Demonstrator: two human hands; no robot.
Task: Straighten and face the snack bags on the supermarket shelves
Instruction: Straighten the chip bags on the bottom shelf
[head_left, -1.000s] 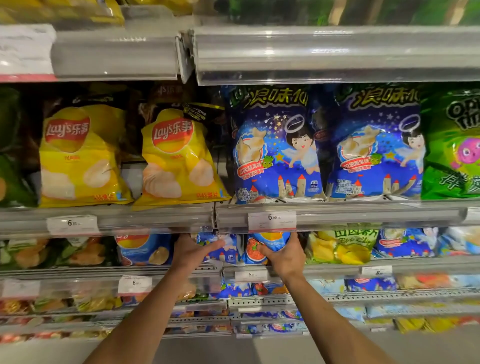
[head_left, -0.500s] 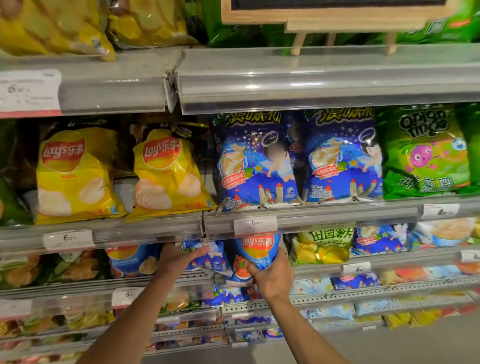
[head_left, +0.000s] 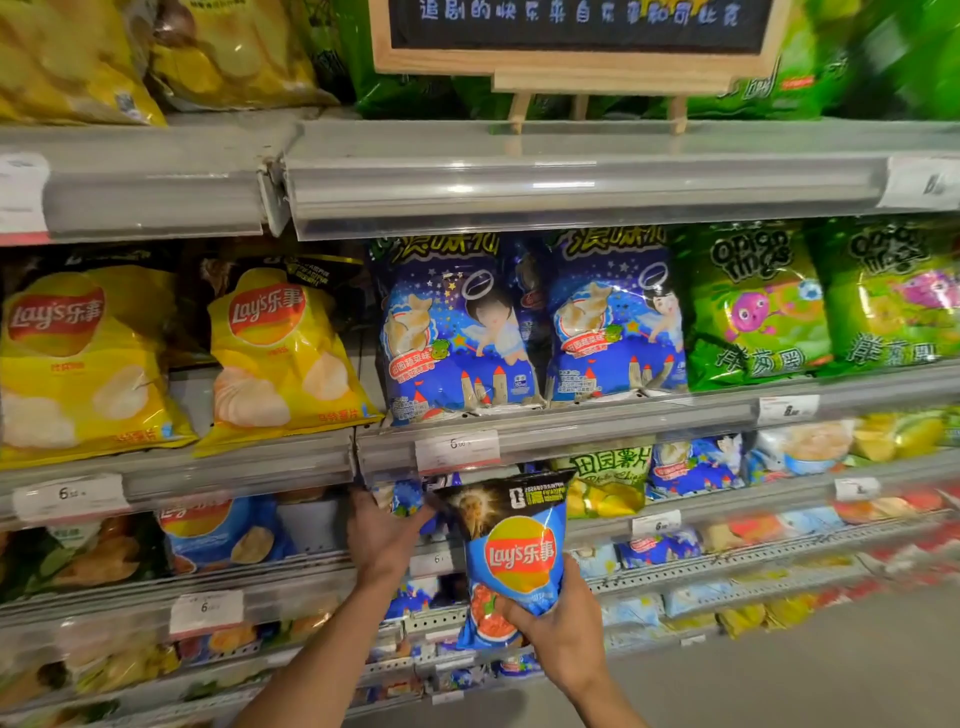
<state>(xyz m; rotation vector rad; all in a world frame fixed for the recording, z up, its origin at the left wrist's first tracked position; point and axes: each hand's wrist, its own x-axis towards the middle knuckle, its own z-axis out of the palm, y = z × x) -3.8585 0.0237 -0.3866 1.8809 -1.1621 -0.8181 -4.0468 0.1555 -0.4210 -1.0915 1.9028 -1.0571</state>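
Observation:
My right hand (head_left: 558, 629) grips the bottom of a blue Lay's bag (head_left: 511, 551) with a black top, holding it upright in front of the shelves, clear of the shelf lip. My left hand (head_left: 382, 535) reaches into the lower shelf and holds a small blue bag (head_left: 405, 496) just under the shelf rail. One shelf up stand two yellow Lay's bags (head_left: 280, 353) and two dark blue angel bags (head_left: 457, 332), faces forward.
Green bags (head_left: 753, 306) fill the right of the middle shelf. A wooden-framed chalkboard sign (head_left: 576, 36) stands on the top shelf. Price tags (head_left: 457, 449) line the grey rails. Another blue Lay's bag (head_left: 223, 535) sits left of my left hand. Lower shelves hold several small bags.
My right hand has pulled the blue Lay's bag out of the lower shelf and toward me. The left hand stays in the shelf. The view has tilted upward.

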